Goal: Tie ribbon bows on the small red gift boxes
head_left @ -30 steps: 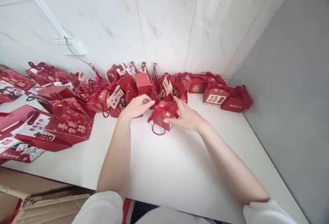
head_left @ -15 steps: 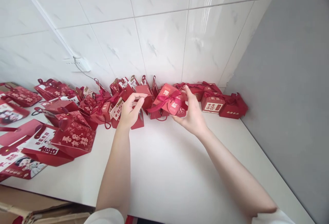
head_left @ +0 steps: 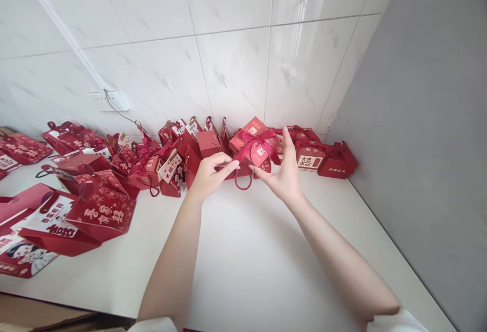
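Note:
A small red gift box [head_left: 253, 126] with gold characters is held tilted above the back of the table. Around it runs a dark red ribbon [head_left: 271, 138] tied in a bow, and a round red tag [head_left: 261, 155] hangs at the front. My right hand [head_left: 283, 172] grips the box from its right side, thumb below and fingers behind. At the box's left, my left hand [head_left: 213, 173] pinches the ribbon's left tail between thumb and fingers. Below the box shows a twisted red cord handle [head_left: 243, 186] of a red box behind.
Several red gift boxes and bags [head_left: 106, 205] crowd the left of the white table [head_left: 243, 271]. More ribboned boxes [head_left: 311, 158] line the tiled wall [head_left: 232, 68] at the back right. A grey panel [head_left: 426, 144] borders the right; cardboard [head_left: 38, 311] lies below the left front edge.
My left hand has moved right, from beside the box to its ribbon tail, and closed on it. The box has turned slightly in my right hand. The view has shifted a little.

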A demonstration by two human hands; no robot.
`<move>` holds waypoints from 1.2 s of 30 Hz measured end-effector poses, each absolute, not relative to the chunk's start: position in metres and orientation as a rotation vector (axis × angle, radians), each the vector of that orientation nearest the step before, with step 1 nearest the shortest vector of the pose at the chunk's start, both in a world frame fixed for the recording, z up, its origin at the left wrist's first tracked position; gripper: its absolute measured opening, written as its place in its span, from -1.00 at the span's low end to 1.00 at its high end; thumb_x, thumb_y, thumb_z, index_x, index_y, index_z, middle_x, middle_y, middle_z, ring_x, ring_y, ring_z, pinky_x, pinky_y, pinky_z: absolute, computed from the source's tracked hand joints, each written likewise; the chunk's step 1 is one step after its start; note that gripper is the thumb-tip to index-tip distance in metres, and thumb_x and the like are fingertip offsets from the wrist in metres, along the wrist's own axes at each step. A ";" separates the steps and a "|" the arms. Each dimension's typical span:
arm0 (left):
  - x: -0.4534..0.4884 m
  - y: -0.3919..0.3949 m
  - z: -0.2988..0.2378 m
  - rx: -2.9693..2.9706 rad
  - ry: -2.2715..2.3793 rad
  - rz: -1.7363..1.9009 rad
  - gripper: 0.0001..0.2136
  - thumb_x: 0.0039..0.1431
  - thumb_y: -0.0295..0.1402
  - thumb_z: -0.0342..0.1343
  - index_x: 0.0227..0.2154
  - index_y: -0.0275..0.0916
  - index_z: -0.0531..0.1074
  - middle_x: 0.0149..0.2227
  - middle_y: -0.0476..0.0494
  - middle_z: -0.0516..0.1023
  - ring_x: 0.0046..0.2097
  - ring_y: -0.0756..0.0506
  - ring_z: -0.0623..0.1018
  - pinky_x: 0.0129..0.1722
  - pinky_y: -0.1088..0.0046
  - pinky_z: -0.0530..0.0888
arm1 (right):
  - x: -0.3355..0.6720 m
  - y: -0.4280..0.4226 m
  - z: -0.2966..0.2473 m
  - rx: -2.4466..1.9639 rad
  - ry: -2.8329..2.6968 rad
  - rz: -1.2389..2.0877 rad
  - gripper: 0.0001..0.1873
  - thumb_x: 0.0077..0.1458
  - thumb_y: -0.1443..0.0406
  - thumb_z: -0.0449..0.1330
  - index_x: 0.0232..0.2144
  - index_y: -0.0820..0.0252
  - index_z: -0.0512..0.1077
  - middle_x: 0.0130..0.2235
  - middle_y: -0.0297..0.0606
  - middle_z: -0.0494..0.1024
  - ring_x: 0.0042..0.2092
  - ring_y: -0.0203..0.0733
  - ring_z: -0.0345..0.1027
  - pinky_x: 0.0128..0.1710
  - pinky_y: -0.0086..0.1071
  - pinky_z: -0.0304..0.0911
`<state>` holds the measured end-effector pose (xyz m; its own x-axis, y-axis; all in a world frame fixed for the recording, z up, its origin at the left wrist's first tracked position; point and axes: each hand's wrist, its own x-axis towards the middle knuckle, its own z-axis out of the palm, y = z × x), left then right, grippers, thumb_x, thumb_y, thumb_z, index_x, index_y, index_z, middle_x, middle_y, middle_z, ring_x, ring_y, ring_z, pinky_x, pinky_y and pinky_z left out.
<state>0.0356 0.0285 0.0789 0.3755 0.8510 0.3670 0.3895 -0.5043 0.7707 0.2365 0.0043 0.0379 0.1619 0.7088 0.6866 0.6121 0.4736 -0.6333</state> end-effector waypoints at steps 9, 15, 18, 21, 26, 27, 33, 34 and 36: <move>0.036 0.022 0.087 1.959 1.099 0.759 -0.71 0.16 -0.13 0.12 -0.36 -0.27 0.58 -0.43 -0.05 0.54 -0.42 0.00 0.43 -0.42 0.51 0.33 | 0.234 0.008 0.033 -1.134 -1.458 0.143 0.17 -0.08 0.01 0.35 0.36 0.05 -0.28 0.25 -0.03 0.18 0.26 0.10 0.10 0.17 0.01 0.19; 0.032 0.030 0.080 2.026 1.180 0.632 -0.65 0.14 -0.07 0.10 -0.40 -0.27 0.58 -0.48 -0.04 0.51 -0.51 0.04 0.33 -0.54 0.52 0.22 | 0.233 0.006 0.032 -1.151 -1.485 0.163 0.16 -0.04 0.03 0.33 0.36 0.04 -0.32 0.31 -0.02 0.08 0.28 0.13 0.06 0.17 0.04 0.19; 0.023 0.034 0.078 2.059 1.186 0.542 -0.62 0.10 -0.02 0.11 -0.42 -0.27 0.59 -0.46 -0.06 0.55 -0.45 -0.02 0.44 -0.48 0.49 0.30 | 0.233 0.007 0.031 -1.177 -1.511 0.133 0.15 -0.03 0.04 0.32 0.37 0.03 -0.32 0.29 -0.02 0.12 0.27 0.14 0.06 0.16 0.05 0.19; 0.006 0.039 0.077 2.044 1.163 0.328 -0.64 -0.01 0.00 0.20 -0.42 -0.23 0.60 -0.39 -0.05 0.60 -0.35 -0.09 0.54 -0.36 0.45 0.42 | 0.235 0.008 0.031 -1.206 -1.569 0.098 0.10 -0.02 0.05 0.31 0.37 0.00 -0.26 0.28 -0.05 0.14 0.26 0.14 0.05 0.15 0.06 0.20; -0.025 0.044 0.079 2.041 1.297 0.157 -0.49 -0.04 0.03 0.21 -0.07 -0.15 0.53 -0.02 -0.16 0.57 0.01 -0.24 0.54 0.01 0.26 0.46 | 0.248 0.007 0.038 -1.053 -1.752 0.247 0.06 -0.02 0.06 0.33 0.36 -0.04 -0.19 0.29 -0.10 0.12 0.28 0.09 0.04 0.23 0.01 0.11; -0.029 0.043 0.080 2.085 1.327 0.223 -0.41 -0.04 0.04 0.21 0.06 -0.12 0.44 0.10 -0.18 0.48 0.10 -0.27 0.48 0.07 0.21 0.43 | 0.251 0.006 0.041 -1.007 -1.795 0.315 0.06 -0.01 0.06 0.33 0.36 -0.05 -0.19 0.31 -0.11 0.11 0.30 0.07 0.03 0.25 0.00 0.09; -0.024 0.031 0.090 2.277 1.085 0.589 0.06 -0.15 -0.07 0.36 0.35 0.05 -0.19 0.41 -0.09 -0.12 0.39 -0.28 -0.02 0.33 0.12 0.13 | 0.260 -0.009 0.058 -0.783 -1.998 0.631 0.10 -0.01 0.09 0.33 0.36 -0.13 -0.28 0.33 -0.20 0.09 0.32 0.05 0.01 0.21 -0.02 0.17; -0.020 0.028 0.093 2.282 1.027 0.595 0.06 -0.14 -0.08 0.36 0.35 0.05 -0.19 0.41 -0.09 -0.10 0.39 -0.28 -0.01 0.33 0.12 0.14 | 0.260 -0.011 0.060 -0.773 -2.016 0.617 0.09 0.00 0.09 0.33 0.36 -0.14 -0.28 0.34 -0.20 0.08 0.32 0.06 0.01 0.22 -0.01 0.16; -0.012 0.024 0.097 2.291 0.942 0.603 0.01 -0.13 -0.11 0.36 0.34 0.02 -0.12 0.39 -0.13 -0.02 0.37 -0.31 0.06 0.32 0.12 0.18 | 0.260 -0.014 0.062 -0.775 -2.042 0.542 0.05 0.01 0.10 0.32 0.36 -0.15 -0.24 0.35 -0.23 0.05 0.34 0.09 -0.03 0.24 0.03 0.12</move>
<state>-0.0116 0.0238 0.0969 0.6478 0.7397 0.1824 0.4759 -0.5799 0.6613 0.2599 -0.0140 0.0625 -0.4349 0.6965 0.5708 0.3217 0.7122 -0.6239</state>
